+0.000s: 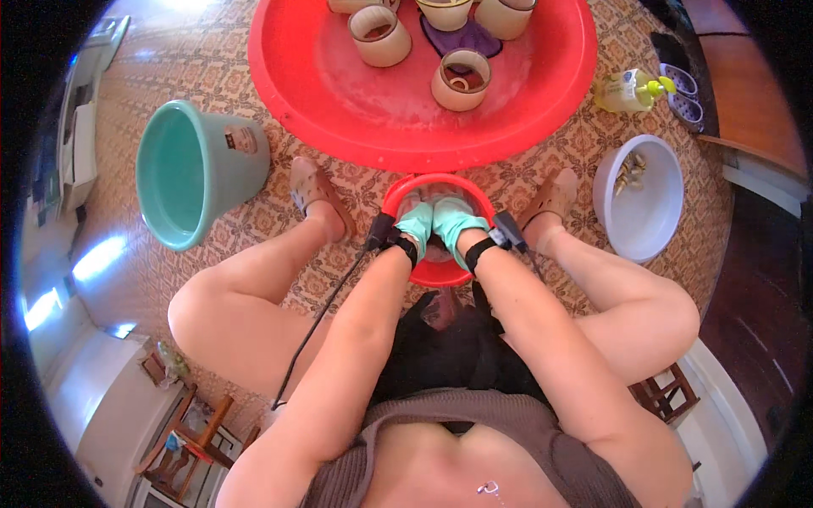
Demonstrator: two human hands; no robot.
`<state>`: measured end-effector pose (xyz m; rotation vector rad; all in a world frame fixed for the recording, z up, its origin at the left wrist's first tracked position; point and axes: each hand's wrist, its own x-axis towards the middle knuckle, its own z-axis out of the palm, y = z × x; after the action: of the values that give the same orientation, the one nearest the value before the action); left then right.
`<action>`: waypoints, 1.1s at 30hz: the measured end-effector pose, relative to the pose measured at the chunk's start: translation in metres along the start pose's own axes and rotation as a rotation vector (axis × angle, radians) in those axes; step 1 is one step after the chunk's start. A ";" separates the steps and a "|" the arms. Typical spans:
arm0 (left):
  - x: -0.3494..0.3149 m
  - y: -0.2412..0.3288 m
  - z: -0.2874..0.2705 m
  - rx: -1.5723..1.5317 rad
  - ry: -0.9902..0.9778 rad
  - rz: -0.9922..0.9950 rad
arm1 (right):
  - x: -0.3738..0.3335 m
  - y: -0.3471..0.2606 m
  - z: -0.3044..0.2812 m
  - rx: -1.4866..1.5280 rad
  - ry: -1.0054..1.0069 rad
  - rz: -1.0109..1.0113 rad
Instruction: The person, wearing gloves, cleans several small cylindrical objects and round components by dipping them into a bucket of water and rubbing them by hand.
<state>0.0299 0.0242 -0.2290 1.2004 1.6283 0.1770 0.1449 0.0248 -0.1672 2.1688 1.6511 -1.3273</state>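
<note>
Both my hands, in mint-green gloves, reach down into a small red bucket (439, 273) between my feet. My left hand (414, 223) is at the bucket's left side, and my right hand (456, 218) is right beside it. Beyond the gloves' green parts, the fingers merge with something greyish and pale inside the bucket, so their pose and anything they hold cannot be made out. Each wrist wears a black strap with a small dark device. A cable trails from the left one.
Ahead lies a large red basin (364, 140) holding several cream pots (380, 49) and a purple cloth (461, 38). At left stands a green bucket (174, 173). At right are a pale basin (648, 216) with small yellowish pieces, a pump bottle (625, 91) and clogs (684, 108).
</note>
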 end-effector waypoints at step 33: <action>-0.042 0.051 -0.004 -0.918 -0.393 -0.292 | -0.051 0.036 0.036 0.658 0.406 -0.061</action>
<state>0.0551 0.0183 -0.1682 0.2633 1.1296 0.4169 0.1534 -0.0468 -0.1689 2.9434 1.5534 -1.7262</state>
